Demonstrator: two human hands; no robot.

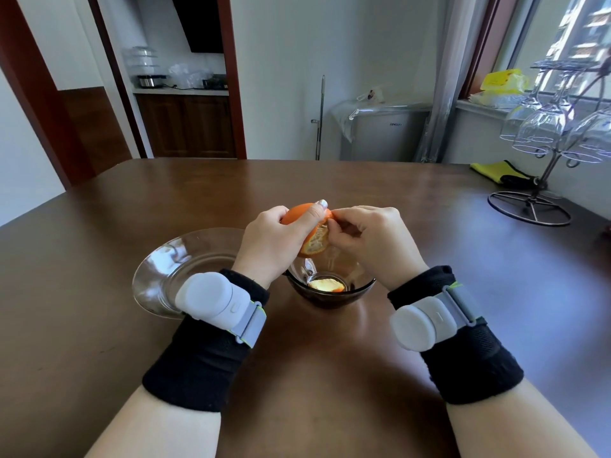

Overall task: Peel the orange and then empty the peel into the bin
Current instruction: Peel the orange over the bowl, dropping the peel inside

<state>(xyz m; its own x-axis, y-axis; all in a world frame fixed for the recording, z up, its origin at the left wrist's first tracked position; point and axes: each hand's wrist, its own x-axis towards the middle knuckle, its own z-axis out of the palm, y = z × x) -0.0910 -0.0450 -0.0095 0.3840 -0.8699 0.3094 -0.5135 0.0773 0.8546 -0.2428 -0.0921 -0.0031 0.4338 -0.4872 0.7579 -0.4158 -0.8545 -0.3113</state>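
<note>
Right now the orange [305,214] sits up off the counter [330,180], cradled in the left hand [274,242], whose fingers curl round it with the thumb laid over the top. The right hand [370,236] is close against the fruit's right side, its fingertips pinching the torn edge of the peel [315,241], where pale pith shows. Both hands hang directly above a small dark glass bowl [358,292] that already holds one piece of peel [327,285]; a clear glass plate [172,259] lies just beside the bowl on the left, partly under the left wrist.

What matters for the next pull, as I judge it, is that the loose flap hangs down from the orange toward the bowl, on the right hand's side. So the right hand should strip downward and away while the left turns the fruit. Most of the skin looks still attached. No bin is in view.
</note>
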